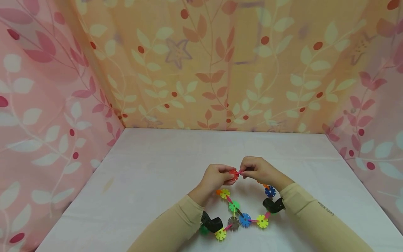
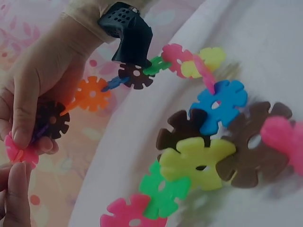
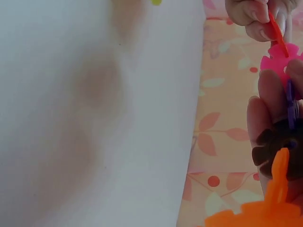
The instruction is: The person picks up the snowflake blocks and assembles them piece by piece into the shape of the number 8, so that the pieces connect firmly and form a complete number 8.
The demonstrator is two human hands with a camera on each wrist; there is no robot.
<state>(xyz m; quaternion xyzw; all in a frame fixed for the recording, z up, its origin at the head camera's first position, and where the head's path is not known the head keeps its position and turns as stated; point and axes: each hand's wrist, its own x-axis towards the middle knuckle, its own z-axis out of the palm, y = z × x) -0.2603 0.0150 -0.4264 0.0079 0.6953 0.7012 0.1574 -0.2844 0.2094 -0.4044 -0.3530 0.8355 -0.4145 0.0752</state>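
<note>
In the head view my left hand (image 1: 214,176) pinches a red notched plastic disc (image 1: 234,174). Facing it, my right hand (image 1: 259,169) holds a pink notched disc (image 3: 279,59) between thumb and fingers. The red disc's edge meets the pink one's rim, seen in the right wrist view. Behind the pink disc, a purple disc (image 3: 291,106) and a dark brown disc (image 3: 272,151) lie against the right hand's fingers. An orange disc (image 2: 93,93) continues this chain. From the hands, linked discs hang down to the table, among them a yellow disc (image 1: 225,193) and a green disc (image 1: 234,206).
More of the multicoloured chain lies on the white table (image 1: 151,168) below my hands, including a blue disc (image 1: 245,219) and a brown disc (image 1: 234,223). Black wrist cameras (image 1: 273,205) hang from both sleeves, overlapping the chain. Patterned cloth walls (image 1: 207,70) enclose the table.
</note>
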